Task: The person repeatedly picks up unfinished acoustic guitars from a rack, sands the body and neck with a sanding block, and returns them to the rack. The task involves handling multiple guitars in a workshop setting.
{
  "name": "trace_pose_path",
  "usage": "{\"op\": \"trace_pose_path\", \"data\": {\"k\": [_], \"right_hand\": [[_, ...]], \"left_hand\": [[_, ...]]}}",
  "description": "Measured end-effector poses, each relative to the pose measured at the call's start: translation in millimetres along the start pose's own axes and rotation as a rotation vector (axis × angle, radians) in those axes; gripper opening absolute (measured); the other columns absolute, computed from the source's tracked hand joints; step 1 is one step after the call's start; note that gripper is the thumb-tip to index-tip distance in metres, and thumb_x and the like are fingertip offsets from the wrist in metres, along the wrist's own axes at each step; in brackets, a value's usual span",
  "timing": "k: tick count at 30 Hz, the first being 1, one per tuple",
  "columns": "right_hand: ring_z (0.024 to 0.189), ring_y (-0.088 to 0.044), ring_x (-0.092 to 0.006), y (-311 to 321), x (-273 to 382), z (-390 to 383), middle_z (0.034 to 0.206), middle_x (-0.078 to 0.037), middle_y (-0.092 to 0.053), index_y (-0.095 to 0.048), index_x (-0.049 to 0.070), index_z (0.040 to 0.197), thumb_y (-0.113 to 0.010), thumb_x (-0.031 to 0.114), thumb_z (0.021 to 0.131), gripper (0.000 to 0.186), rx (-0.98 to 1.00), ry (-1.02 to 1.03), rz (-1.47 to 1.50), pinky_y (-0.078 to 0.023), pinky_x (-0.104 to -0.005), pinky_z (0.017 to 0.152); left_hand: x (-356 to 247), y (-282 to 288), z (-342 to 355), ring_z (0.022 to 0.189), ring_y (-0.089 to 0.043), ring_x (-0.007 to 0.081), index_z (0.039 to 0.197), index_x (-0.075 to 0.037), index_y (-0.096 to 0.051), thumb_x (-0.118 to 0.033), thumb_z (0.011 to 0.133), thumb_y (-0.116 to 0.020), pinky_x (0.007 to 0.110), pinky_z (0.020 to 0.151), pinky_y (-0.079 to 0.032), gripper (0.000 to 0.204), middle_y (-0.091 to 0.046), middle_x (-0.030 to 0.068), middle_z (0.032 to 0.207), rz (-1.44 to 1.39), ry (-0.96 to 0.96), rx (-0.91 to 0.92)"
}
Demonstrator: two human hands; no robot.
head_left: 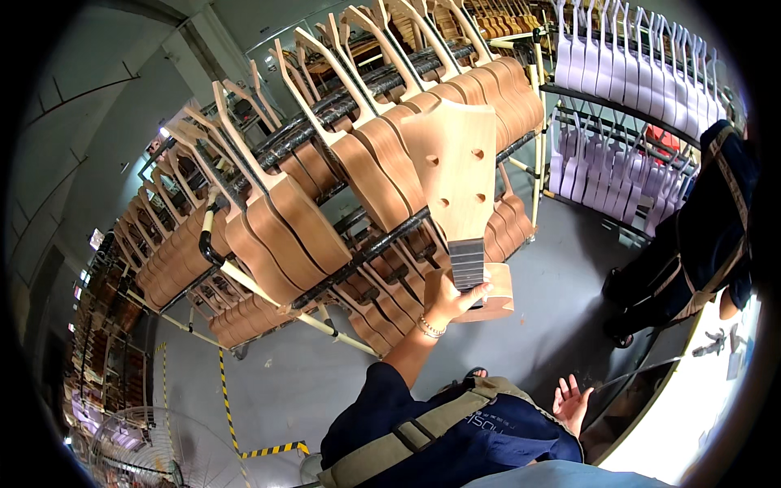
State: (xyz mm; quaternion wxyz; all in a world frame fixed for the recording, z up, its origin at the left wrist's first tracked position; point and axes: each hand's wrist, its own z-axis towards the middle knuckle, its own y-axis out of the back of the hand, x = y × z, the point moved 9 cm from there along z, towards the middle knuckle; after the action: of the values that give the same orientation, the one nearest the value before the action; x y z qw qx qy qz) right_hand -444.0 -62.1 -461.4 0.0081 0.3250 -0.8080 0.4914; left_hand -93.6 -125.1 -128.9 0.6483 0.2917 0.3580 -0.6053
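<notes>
My left hand (449,301) is closed round the neck of an unfinished ukulele (451,154) of bare pale wood. Its headstock, drilled with several peg holes, points up toward me, and the dark fretboard (468,264) runs down to my thumb. Part of the body (498,294) shows below and beyond the hand; the rest is hidden. A beaded bracelet circles my left wrist. Low on the right, my right hand (572,404) hangs palm up with its fingers spread, holding nothing, near the edge of a brightly lit bench (691,407).
A pipe rack (244,282) carries rows of bare wooden ukuleles (285,236) just ahead and to the left. Lilac-coated instruments (618,73) hang on another rack at the far right. A person in dark clothes (691,220) stands at right. A fan (134,447) stands lower left.
</notes>
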Motion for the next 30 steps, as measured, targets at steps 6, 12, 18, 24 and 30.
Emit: {"op": "trace_pose_path", "data": {"k": [6,12,18,24,30], "right_hand": [[0.079,-0.061,-0.0229,-44.4,-23.2,24.1,0.107,-0.010,-0.058,-0.042,0.011,0.126,-0.038,0.067,0.080,0.073,0.071,-0.039,-0.068,-0.053,-0.0331,0.060],[0.078,-0.061,-0.0222,-27.5,-20.9,9.7,0.107,-0.009,-0.058,-0.043,0.011,0.125,-0.035,0.068,0.080,0.073,0.027,-0.015,-0.050,-0.053,-0.0325,0.059],[0.079,-0.062,-0.0236,-0.5,-8.9,-13.6,0.109,-0.011,-0.056,-0.040,0.011,0.127,-0.035,0.067,0.080,0.074,-0.019,0.030,0.033,-0.054,-0.0335,0.058],[0.079,-0.062,-0.0240,15.5,-4.3,-27.9,0.110,-0.011,-0.056,-0.040,0.011,0.128,-0.036,0.068,0.080,0.074,-0.028,0.045,0.082,-0.054,-0.0340,0.059],[0.079,-0.062,-0.0221,24.2,0.8,-37.0,0.109,-0.009,-0.058,-0.042,0.013,0.126,-0.037,0.067,0.080,0.072,0.000,0.044,0.069,-0.054,-0.0329,0.060]], "left_hand": [[29.8,19.0,12.4,0.058,-0.057,0.0075,0.085,0.001,-0.059,-0.010,0.081,-0.065,0.021,0.051,-0.045,0.013,-0.060,0.0018,0.068,0.141,0.103,-0.082],[35.2,3.9,15.1,0.064,-0.061,0.0108,0.083,0.001,-0.060,-0.009,0.082,-0.062,0.023,0.056,-0.048,0.010,-0.064,0.0038,0.072,0.182,0.110,-0.004],[46.9,-10.1,1.9,0.062,-0.062,0.0126,0.084,0.004,-0.060,-0.007,0.078,-0.065,0.024,0.054,-0.049,0.013,-0.063,0.0064,0.069,0.223,-0.065,0.028],[77.4,-17.9,-21.7,0.042,-0.049,0.0154,0.062,0.003,-0.058,-0.013,0.075,-0.069,0.028,0.039,-0.033,0.023,-0.053,0.0084,0.053,0.453,-0.243,0.000],[25.3,-29.7,-7.0,0.057,-0.056,0.0297,0.065,0.001,-0.056,-0.020,0.078,-0.066,0.035,0.053,-0.043,0.027,-0.057,0.0139,0.064,0.585,-0.259,-0.066]]}}
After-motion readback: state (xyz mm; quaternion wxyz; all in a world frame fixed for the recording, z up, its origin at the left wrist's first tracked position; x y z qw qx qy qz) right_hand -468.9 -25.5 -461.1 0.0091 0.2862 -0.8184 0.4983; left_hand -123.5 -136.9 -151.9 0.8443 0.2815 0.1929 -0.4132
